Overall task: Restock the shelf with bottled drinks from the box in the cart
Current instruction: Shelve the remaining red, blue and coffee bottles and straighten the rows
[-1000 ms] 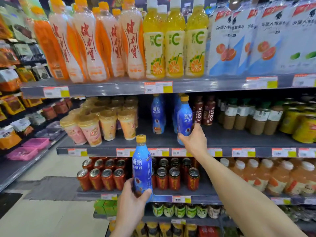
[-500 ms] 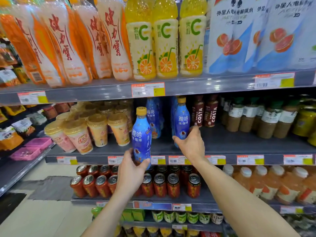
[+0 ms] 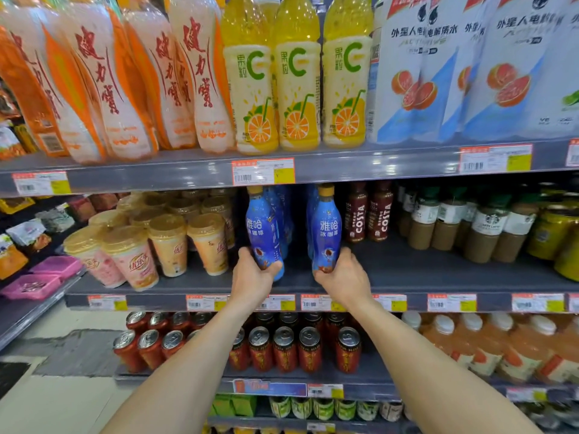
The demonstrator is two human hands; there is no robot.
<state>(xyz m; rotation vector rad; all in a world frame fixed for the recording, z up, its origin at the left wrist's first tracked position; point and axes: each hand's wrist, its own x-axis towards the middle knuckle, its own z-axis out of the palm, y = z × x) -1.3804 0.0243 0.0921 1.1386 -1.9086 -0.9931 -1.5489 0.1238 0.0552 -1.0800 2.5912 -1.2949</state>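
Two blue bottles with yellow caps stand upright on the grey middle shelf [image 3: 407, 277]. My left hand [image 3: 253, 277] grips the base of the left blue bottle [image 3: 263, 227]. My right hand [image 3: 343, 278] grips the base of the right blue bottle [image 3: 326, 230]. More blue bottles stand in rows right behind both. The box and the cart are out of view.
Milk-tea cups [image 3: 169, 239] stand left of the blue bottles, brown Costa bottles [image 3: 369, 211] right of them, then coffee bottles [image 3: 482, 230]. The shelf in front of the Costa bottles is bare. Tall orange and yellow bottles fill the shelf above; red cans [image 3: 282, 349] the shelf below.
My left hand lifted its blue bottle from below shelf height up onto the middle shelf, left of the other. My right hand stayed on its bottle. The view moved closer.
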